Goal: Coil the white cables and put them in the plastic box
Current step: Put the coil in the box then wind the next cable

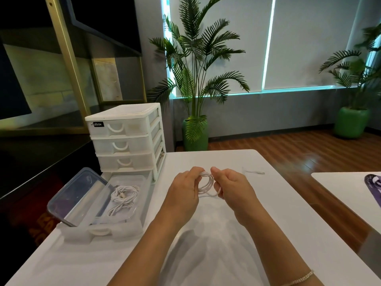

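Head view looks down on a white table, and both forearms reach forward over it from the near edge, converging toward its middle; the left hand and the right hand meet there, knuckles up, wrists slightly bent inward. Between them hangs a white cable wound into a small round coil of several loops, held just above the table; the left hand's thumb and curled fingers pinch the coil's left side near its top, and the right hand's thumb and forefinger pinch the top right, while its lower fingers curl round a loop of cable at the coil's bottom right. A thin bracelet circles the right wrist.

Left of the hands, on the table's left part, lies a clear plastic box with its lid tilted open to the left; inside it rest two coiled white cables, one behind the other. Behind that box, at the table's far left corner, stands a white drawer unit with three shut drawers. Beyond the right hand, toward the table's far edge, lies a small white piece, too blurred to identify.
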